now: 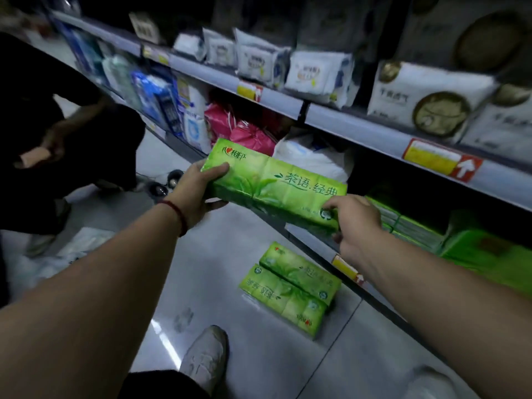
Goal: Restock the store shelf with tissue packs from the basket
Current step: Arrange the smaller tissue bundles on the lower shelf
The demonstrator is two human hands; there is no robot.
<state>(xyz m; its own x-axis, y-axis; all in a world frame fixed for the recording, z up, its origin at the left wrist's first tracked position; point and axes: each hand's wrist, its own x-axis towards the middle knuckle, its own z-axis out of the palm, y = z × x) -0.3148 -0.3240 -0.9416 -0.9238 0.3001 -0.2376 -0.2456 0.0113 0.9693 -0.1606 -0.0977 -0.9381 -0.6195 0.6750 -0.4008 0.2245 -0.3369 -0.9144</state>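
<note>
Both hands (198, 194) grip 1 green tissue pack (276, 182) before shelf (374, 133).

Shop aisle, stocked shelves (359, 131) (price tags (442, 159))

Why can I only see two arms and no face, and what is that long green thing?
There is no machine here. A person wears a small camera on their head, so this one picture shows what they see when they look down: their own arms, not their face. The left hand and the right hand each grip one end of a long green tissue pack. They hold it in front of the store shelf, where more green packs already sit lower down. Two matching packs lie side by side on the shiny floor, near the person's shoe. Another person in dark clothes is on the left. No basket shows in this picture.
</note>
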